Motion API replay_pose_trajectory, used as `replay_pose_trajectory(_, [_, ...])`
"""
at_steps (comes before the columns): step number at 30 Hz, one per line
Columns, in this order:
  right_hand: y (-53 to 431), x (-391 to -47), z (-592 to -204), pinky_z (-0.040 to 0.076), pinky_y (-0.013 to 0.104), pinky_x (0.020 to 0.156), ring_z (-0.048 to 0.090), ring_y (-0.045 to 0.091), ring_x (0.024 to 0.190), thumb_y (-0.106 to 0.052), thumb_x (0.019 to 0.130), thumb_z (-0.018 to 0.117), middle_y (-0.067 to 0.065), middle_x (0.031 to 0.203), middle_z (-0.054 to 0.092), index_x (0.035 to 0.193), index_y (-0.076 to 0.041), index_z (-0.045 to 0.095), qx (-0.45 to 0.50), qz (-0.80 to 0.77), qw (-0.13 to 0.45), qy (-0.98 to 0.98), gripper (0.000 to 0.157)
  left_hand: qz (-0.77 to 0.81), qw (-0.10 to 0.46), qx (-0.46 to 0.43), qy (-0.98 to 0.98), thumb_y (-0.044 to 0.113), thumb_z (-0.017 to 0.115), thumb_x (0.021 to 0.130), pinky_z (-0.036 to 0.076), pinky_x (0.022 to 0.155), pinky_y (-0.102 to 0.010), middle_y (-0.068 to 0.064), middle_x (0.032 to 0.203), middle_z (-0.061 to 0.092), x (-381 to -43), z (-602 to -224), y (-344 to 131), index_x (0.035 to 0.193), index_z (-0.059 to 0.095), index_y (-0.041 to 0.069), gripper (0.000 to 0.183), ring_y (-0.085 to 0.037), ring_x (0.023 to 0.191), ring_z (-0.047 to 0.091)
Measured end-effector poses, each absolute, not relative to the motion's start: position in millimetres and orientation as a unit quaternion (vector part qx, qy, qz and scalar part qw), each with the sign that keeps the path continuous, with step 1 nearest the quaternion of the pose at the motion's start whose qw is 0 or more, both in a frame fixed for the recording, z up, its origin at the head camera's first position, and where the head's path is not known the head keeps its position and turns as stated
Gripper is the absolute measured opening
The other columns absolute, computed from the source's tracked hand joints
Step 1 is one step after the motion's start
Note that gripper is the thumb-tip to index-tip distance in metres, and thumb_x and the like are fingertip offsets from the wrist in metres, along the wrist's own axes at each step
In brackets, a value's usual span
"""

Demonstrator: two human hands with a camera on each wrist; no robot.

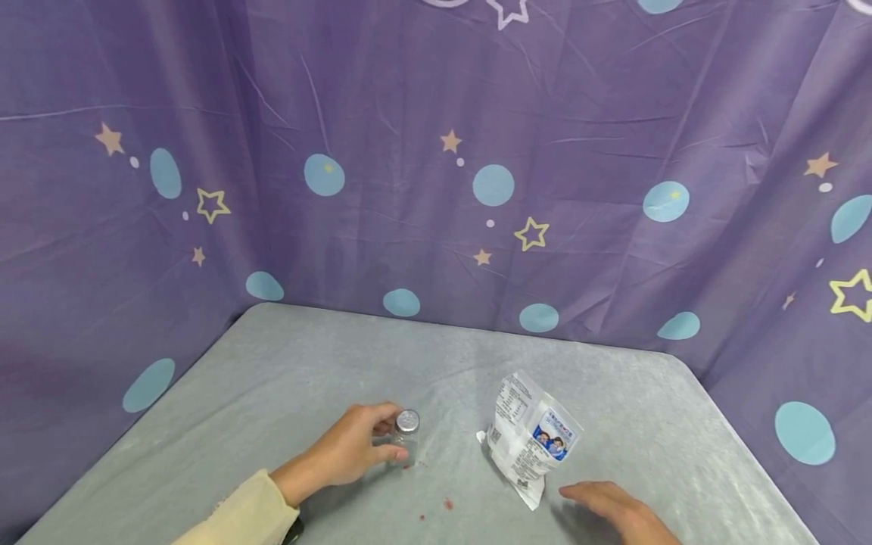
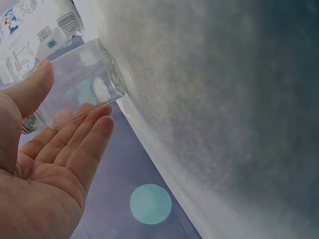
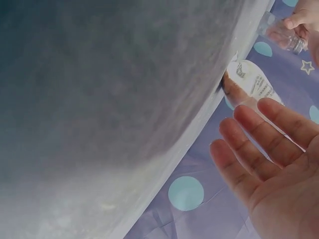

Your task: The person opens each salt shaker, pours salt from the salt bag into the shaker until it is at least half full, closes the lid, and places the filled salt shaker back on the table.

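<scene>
My left hand (image 1: 350, 446) holds a small clear glass jar (image 1: 406, 446) with a silver lid, thumb on the near side and fingers round the far side. Upright on the cloth, the jar looks see-through in the left wrist view, its base (image 2: 117, 74) pointing away from the palm. To its right a white printed packet (image 1: 521, 439) with a blue picture label stands tilted. My right hand (image 1: 620, 511) hovers beside the packet's lower right, apart from it. The right wrist view shows that hand's fingers (image 3: 271, 137) straight, holding nothing.
A grey cloth (image 1: 327, 356) covers the table. Several small red spots (image 1: 448, 503) mark it near the front, between jar and packet. Purple curtains (image 1: 409, 98) with stars and blue dots enclose the back and both sides.
</scene>
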State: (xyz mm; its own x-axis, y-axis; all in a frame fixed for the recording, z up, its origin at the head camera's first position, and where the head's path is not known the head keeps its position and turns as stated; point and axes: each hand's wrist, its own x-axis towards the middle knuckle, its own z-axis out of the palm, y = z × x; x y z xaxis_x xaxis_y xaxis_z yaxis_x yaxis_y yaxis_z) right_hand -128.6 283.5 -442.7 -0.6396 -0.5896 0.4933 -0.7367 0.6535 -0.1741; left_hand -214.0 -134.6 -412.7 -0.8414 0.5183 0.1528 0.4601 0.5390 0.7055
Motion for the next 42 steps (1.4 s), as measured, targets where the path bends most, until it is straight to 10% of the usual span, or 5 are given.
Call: replay_pose_trajectory(42, [263,-119,-438,0.052,0.025,0.071,0.056,0.002,0.1,-0.045,0.068,0.081,-0.017,0.113,0.059,0.122,-0.026,0.063,0.343,0.206,0.175,-0.9,0.06,0.398,0.019,0.317,0.861,0.029,0.079,0.076,0.052,0.083,-0.029,0.015,0.099,0.065,-196,-416,-115,0.11,0.063,0.021,0.038,-0.004,0.092,0.062])
